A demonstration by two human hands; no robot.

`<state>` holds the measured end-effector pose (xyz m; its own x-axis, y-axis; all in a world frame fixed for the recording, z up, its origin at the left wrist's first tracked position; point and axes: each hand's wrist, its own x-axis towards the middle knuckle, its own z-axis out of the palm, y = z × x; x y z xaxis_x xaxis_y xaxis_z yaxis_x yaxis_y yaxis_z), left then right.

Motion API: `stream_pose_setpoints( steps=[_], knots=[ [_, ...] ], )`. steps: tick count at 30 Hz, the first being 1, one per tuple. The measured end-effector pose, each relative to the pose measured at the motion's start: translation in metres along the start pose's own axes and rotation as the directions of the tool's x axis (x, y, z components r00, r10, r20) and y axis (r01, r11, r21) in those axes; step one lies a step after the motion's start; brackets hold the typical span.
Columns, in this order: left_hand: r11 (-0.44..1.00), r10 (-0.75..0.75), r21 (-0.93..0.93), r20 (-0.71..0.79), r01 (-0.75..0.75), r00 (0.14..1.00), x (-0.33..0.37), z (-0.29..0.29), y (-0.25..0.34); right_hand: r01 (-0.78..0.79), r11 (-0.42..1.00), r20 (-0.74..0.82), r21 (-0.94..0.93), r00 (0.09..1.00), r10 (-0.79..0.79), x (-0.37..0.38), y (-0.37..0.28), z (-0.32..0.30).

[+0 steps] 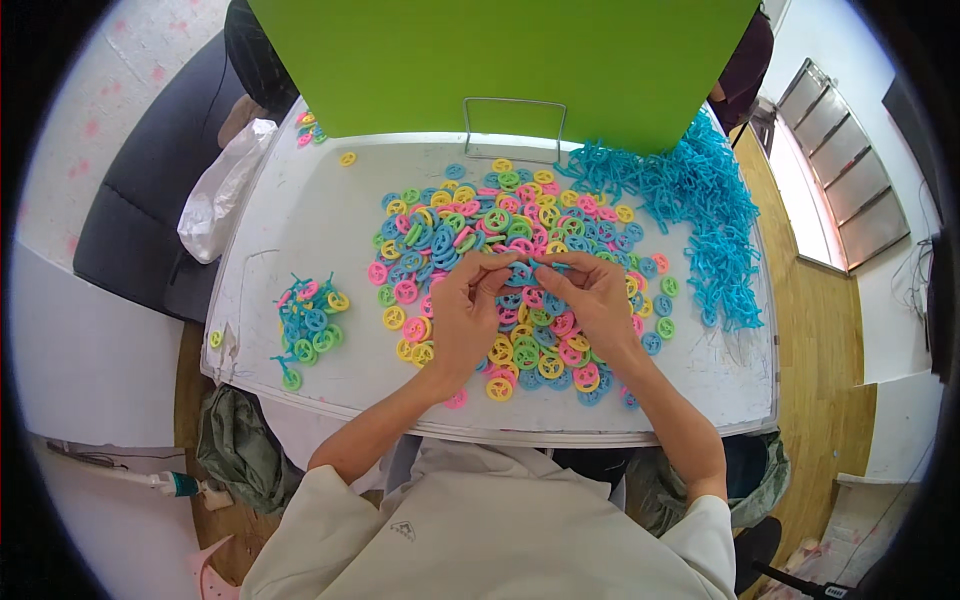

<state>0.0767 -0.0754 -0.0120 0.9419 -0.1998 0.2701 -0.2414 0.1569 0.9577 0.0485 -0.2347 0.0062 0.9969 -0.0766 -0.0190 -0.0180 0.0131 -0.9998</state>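
Over the middle of the table, my left hand (464, 315) and my right hand (600, 308) meet with their fingertips nearly touching. A small blue spoked plastic wheel (519, 274) is pinched in my left fingers. My right thumb and forefinger close on a thin blue plastic piece beside it, mostly hidden by the fingers. Beneath both hands spreads a pile of small plastic wheels (526, 353) in pink, yellow, green and blue. To the left lies a smaller heap of wheels joined with blue stick-like pieces (312, 318).
A heap of blue branching plastic pieces (718, 215) covers the table's right side. Across the far edge stands a green panel (500, 60), with a wire stand (514, 99) before it. A white plastic bag (225, 190) hangs at the left edge. People are partly visible behind the panel.
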Motion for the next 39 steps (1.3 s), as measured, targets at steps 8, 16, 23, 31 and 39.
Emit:
stream_pose_setpoints(
  steps=[8,16,23,31,39],
  knots=[
    [0.999,-0.018,0.035,-0.004,0.018,1.0,0.003,0.003,0.009,0.031,0.975,-0.189,-0.219,0.979,-0.073,-0.008,-0.009,0.013],
    [0.99,0.049,0.128,0.073,-0.058,0.996,0.007,-0.013,-0.015,0.553,0.652,-0.037,-0.518,0.747,-0.663,0.001,0.014,0.007],
    [0.998,-0.004,0.07,0.107,-0.004,0.994,0.008,-0.006,0.005,0.428,0.778,-0.025,-0.461,0.87,-0.493,-0.006,0.003,-0.002],
    [0.88,0.301,0.447,-0.269,-0.158,0.915,0.001,-0.081,0.047,0.305,0.735,-0.214,-0.606,0.827,-0.52,0.035,0.001,-0.073],
    [0.48,0.316,0.835,-0.45,0.268,0.835,-0.035,-0.189,0.021,-0.06,0.338,-0.246,-0.939,0.804,-0.542,0.058,0.059,-0.141]
  ],
)
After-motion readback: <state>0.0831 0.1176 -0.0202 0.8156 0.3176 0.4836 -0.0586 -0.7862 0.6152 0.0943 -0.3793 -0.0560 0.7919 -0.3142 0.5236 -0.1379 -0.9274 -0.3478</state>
